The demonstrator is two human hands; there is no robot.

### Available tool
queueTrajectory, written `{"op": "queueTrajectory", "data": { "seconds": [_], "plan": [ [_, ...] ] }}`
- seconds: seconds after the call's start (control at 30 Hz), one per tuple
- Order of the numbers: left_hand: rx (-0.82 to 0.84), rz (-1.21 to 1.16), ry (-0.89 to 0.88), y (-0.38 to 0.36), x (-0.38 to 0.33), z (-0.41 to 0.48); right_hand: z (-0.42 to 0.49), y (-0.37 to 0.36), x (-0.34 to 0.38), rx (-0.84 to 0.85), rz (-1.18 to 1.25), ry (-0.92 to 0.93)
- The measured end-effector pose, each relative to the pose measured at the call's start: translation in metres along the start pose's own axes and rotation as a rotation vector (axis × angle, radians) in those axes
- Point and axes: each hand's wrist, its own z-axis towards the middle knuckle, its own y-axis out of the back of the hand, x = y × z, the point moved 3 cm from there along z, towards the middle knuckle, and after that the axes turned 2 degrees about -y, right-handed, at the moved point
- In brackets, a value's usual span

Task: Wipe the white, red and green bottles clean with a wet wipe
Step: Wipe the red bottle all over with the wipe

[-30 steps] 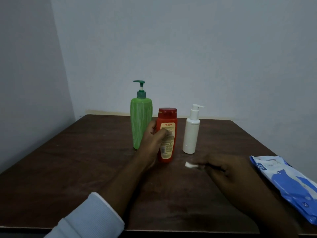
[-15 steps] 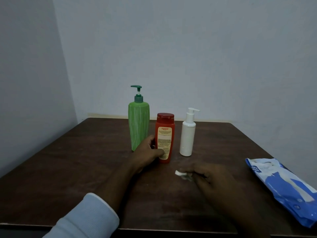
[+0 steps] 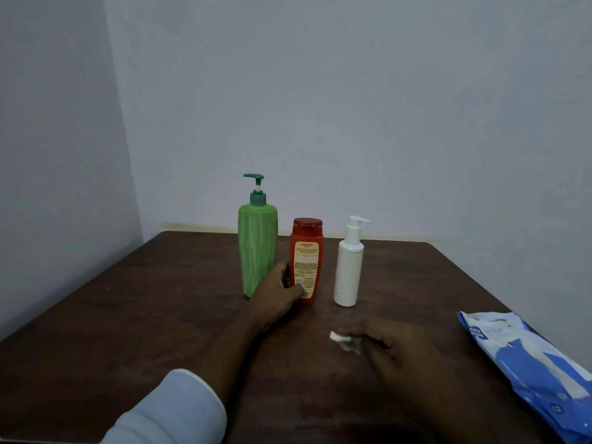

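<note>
Setting the red bottle (image 3: 307,251) back down looks like the move just finished. In the head view, a second ago the left hand (image 3: 278,294) was wrapped round the middle of its label. Now that hand sits low at the base, the thumb across the bottom of the label and the fingers curled behind, and the bottle stands upright on the table (image 3: 144,315). It stands between the green bottle (image 3: 258,251), just beside it on the left, and the white bottle (image 3: 348,270), a little apart on the right. I judge the red one is done or nearly done and the grip is about to let go, which would leave at least one more bottle to wipe; which of them are already clean cannot be told. The left forearm reaches forward from a pale sleeve (image 3: 173,408), wrist low over the wood. The right hand (image 3: 395,349) lies knuckles-up near the front edge, its fingers pinching the crumpled wet wipe (image 3: 341,338), much as it did before. The wipe packet (image 3: 528,357) lies well to the right.
</note>
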Motion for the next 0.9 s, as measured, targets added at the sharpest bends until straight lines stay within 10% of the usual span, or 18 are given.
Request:
{"op": "queueTrajectory", "data": {
  "seconds": [0.9],
  "plan": [
    [0.024, 0.056, 0.033, -0.008, 0.002, 0.010, -0.001, 0.000, -0.010, -0.142, -0.013, 0.026]
  ]
}}
